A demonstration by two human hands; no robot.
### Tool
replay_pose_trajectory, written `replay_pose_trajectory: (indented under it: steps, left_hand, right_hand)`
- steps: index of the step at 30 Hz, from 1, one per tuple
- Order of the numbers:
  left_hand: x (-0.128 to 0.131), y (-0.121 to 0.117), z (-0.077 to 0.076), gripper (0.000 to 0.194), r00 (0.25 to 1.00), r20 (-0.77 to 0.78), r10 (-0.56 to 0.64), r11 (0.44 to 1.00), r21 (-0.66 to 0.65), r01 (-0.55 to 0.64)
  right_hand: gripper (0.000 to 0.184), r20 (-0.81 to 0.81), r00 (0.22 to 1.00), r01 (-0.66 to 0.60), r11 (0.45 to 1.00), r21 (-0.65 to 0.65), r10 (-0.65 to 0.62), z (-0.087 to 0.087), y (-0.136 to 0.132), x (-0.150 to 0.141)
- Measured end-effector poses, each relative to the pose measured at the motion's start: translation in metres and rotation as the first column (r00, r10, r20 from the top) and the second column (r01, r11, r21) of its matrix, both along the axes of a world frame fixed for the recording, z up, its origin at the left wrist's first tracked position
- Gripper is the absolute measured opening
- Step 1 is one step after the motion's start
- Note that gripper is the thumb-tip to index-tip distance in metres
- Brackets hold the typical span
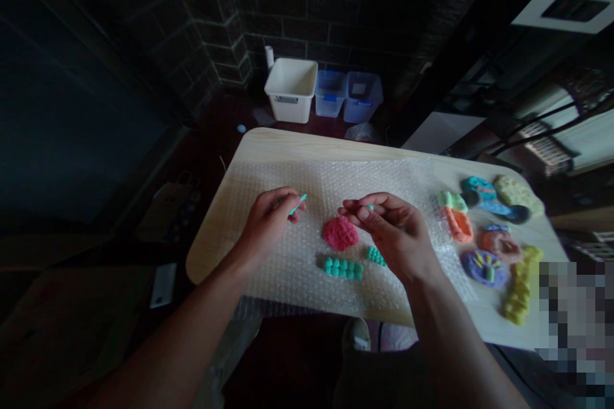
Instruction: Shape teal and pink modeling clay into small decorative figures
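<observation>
A: Hands?
B: Left hand (273, 213) grips teal clay (303, 197) left of the red clay lump (340, 234); right hand (391, 223) pinches a teal bit (371, 207), right of it.
A: Risk?
B: Overtight pinch could squash it.

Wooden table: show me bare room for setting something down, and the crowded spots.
Free: wood on the table between its far edge and the bubble wrap; also wrap between left hand and left edge. Crowded: the right end, with colourful moulded shapes, and around the pink lump and green bumpy pieces by the right hand.
</observation>
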State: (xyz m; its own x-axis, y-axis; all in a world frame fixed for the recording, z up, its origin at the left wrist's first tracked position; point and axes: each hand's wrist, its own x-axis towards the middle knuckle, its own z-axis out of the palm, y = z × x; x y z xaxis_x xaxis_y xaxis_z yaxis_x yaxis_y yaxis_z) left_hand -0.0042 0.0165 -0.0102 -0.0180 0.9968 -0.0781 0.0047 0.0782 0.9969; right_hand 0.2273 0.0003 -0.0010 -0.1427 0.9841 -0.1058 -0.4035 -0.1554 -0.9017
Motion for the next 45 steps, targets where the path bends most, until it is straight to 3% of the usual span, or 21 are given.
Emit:
replay_pose_trajectory:
  steps: [11, 16, 24, 30, 37, 42, 45]
  left_hand:
    - [0.001, 0.001, 0.004, 0.023, 0.999, -0.022, 0.026, 0.999, -0.043, -0.027]
    - [0.0, 0.001, 0.006, 0.025, 0.998, -0.053, 0.02, 0.999, -0.041, -0.022]
    - [0.0, 0.001, 0.004, 0.025, 0.999, -0.017, 0.037, 0.998, -0.053, -0.038]
    - [0.002, 0.001, 0.01, 0.025, 0.999, -0.031, 0.036, 0.998, -0.054, -0.038]
    - [0.002, 0.002, 0.008, 0.025, 0.998, -0.047, 0.039, 0.998, -0.043, -0.041]
    - [0.001, 0.002, 0.007, 0.026, 0.998, -0.062, 0.027, 0.999, -0.031, -0.029]
    - [0.0, 0.002, 0.007, 0.027, 0.997, -0.072, 0.019, 0.999, -0.032, -0.021]
  right_hand:
    - [0.027, -0.28, 0.921, -0.306, 0.948, -0.085, 0.272, 0.018, -0.012, -0.012]
    - [0.024, -0.304, 0.932, -0.218, 0.975, -0.042, 0.195, 0.014, -0.012, -0.013]
    - [0.044, -0.179, 0.967, -0.195, 0.98, -0.048, 0.183, 0.01, -0.014, -0.017]
    - [0.024, -0.142, 0.965, -0.227, 0.974, -0.02, 0.222, 0.012, -0.014, -0.021]
    - [0.028, -0.172, 0.957, -0.243, 0.969, -0.045, 0.233, 0.011, -0.015, -0.022]
    - [0.033, -0.187, 0.968, -0.177, 0.984, -0.032, 0.168, 0.009, -0.014, -0.02]
    - [0.028, -0.146, 0.973, -0.183, 0.983, -0.022, 0.178, 0.007, -0.014, -0.02]
